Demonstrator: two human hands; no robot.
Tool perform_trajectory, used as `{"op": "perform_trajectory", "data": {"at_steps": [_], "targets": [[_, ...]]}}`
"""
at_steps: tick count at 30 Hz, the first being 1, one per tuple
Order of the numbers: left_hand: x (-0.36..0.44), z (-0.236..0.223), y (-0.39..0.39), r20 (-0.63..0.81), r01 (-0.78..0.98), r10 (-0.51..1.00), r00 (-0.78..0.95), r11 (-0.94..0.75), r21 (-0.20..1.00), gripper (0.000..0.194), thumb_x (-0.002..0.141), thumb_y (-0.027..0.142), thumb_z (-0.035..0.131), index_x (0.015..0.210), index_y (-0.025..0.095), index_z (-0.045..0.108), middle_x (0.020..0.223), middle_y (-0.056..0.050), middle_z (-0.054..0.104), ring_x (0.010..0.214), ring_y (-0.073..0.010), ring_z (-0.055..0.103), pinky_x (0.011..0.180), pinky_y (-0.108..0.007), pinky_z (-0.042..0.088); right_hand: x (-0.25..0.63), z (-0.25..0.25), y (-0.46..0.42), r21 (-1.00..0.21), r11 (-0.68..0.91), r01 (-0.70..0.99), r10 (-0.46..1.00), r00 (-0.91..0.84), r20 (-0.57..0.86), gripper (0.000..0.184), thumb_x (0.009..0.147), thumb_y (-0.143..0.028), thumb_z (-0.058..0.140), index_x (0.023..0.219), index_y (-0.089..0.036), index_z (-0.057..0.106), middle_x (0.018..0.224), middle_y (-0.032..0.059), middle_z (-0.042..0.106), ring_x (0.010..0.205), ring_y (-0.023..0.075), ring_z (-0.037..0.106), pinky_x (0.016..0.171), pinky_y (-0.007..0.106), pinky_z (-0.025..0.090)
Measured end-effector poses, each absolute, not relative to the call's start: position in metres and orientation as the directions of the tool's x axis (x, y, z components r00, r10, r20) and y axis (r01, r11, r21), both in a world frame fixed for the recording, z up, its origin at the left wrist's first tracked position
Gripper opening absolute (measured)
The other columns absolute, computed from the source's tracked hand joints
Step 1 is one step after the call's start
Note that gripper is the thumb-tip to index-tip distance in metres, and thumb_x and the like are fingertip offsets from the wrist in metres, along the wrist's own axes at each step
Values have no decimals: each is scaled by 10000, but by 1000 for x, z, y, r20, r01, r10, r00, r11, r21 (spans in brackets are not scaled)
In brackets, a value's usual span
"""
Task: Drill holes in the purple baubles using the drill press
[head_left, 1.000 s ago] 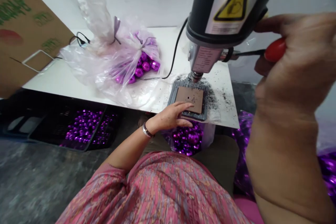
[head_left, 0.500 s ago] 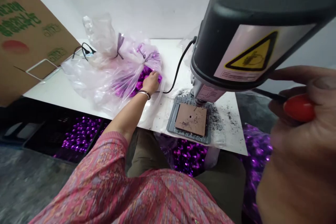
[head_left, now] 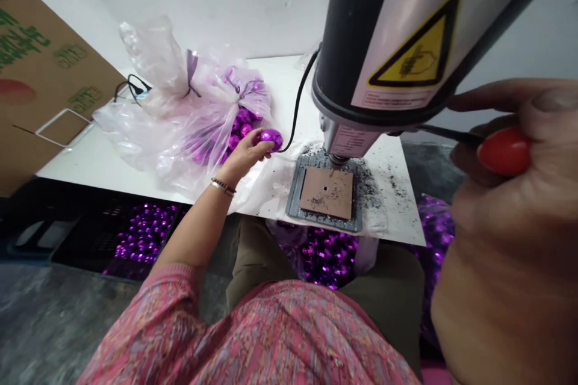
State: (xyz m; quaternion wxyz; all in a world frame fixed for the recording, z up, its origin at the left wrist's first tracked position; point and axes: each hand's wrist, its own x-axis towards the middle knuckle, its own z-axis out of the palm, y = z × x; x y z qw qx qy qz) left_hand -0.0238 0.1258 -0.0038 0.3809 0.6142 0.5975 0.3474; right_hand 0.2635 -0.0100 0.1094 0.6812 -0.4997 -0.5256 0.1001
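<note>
The fingers of the left hand are curled and gathered, not spread, with their tips and the thumb pinching a glossy purple bauble at the near edge of the plastic bag, clear of the table. Exactly which fingers bear on it cannot be told from this angle. The bauble's mirror finish suggests a light, stiff, thin-walled shell that is slippery and could dent or crack under a hard squeeze, so a light fingertip hold around its widest part appears the safest. A beaded bracelet sits on the left wrist, and a pink patterned sleeve covers the upper arm. The fingers of the right hand are wrapped around the red handle of a slim steel-shafted tool, close to the camera; the shaft points toward a black machine head bearing a yellow warning label. Its spindle tip stands over a brown square pad with a central hole, set in a grey plate and scattered with black debris. The white table carries the knotted clear bag, which holds more purple baubles. Below it, a black crate contains further baubles, and another mass of them lies in a bag by the lap.
</note>
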Motion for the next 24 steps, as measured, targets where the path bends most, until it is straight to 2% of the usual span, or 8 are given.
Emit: {"op": "perform_trajectory", "data": {"at_steps": [1,3,6,10,14,17,21,24], "targets": [[-21,-6,113,-92,258,989,117,59,964,571,846,420,655,1362,193,559,917,-48,689,755,-168,650,712,-303,530,264,110,-9,-773,467,430,655,419,629,342,1002,-319,482,855,-189,762,857,-5,669,676,25,479,670,259,380],[-13,-11,91,-186,-51,945,268,206,977,614,810,443,681,1364,227,532,843,-8,665,653,-132,620,640,-271,498,264,112,-5,-746,482,458,652,381,655,343,1010,-279,458,866,-172,750,758,-3,609,663,19,481,691,242,384],[7,-19,70,-249,-177,886,390,337,925,686,704,388,808,1323,262,539,918,0,689,670,-114,643,649,-254,500,266,111,4,-707,615,350,628,325,707,307,998,-291,498,843,-158,727,658,-11,512,666,20,509,641,203,354],[30,-20,62,-266,-44,874,406,309,950,698,666,339,873,1280,240,555,1024,-10,691,678,-94,640,594,-216,442,267,111,10,-700,663,265,623,322,712,282,963,-243,514,774,-137,694,618,-19,493,629,22,523,593,183,359],[43,-13,61,-259,173,875,408,204,964,634,742,403,844,1277,189,578,1008,-24,680,656,-89,627,566,-218,423,263,116,8,-723,659,209,651,322,687,347,965,-221,480,634,-125,515,601,-19,478,613,10,486,630,179,372],[50,-12,60,-251,256,885,392,157,954,589,775,377,818,1274,174,581,1010,-26,672,626,-80,609,583,-234,457,260,121,5,-733,654,188,668,310,676,356,978,-244,456,639,-139,431,607,-28,454,599,0,453,622,180,341],[57,-16,61,-221,326,906,361,99,940,528,799,335,800,1270,197,606,1074,-40,682,616,-74,611,570,-223,458,259,124,2,-753,627,200,694,294,657,342,994,-218,415,662,-139,395,615,-36,416,618,-20,447,631,163,327],[60,-19,62,-210,373,910,358,66,925,553,818,352,782,1320,202,603,1141,-60,684,626,-84,624,580,-235,478,259,125,-1,-762,615,204,705,290,647,331,995,-217,393,677,-128,402,635,-40,432,625,-39,434,637,139,329]]}}
